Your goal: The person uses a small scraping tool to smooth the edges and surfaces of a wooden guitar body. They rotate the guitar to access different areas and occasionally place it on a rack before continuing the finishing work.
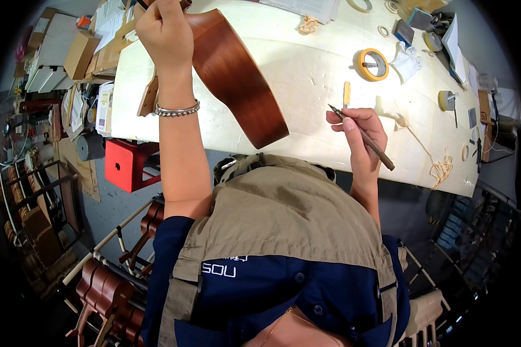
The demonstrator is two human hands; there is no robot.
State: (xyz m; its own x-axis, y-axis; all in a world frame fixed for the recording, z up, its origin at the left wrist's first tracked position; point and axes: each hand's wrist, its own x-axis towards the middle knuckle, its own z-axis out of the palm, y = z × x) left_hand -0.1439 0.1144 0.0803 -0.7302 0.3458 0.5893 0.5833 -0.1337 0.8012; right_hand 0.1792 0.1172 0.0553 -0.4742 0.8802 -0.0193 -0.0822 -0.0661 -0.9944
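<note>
At the top left, my left hand (165, 32) is closed at the narrow end of a brown wooden ukulele (237, 75). The ukulele's curved side faces me, tilted over the pale table. Behind my left wrist shows a light wooden headstock-like piece (149, 97); my forearm hides how it joins the rest. My right hand (364, 130) pinches a slim, dark, pen-like tool (376, 149) with a pointed tip. That tip points up and left, apart from the ukulele. Just beyond my right fingers lies a small tool with a yellow handle (347, 92).
On the white table (307, 75) lie a yellow tape roll (362, 65), crumpled clear plastic (407, 61) and a tangle of string (441, 170). A red stool (121, 165) stands at the left. Racks with several brown instrument bodies (101, 289) stand at lower left.
</note>
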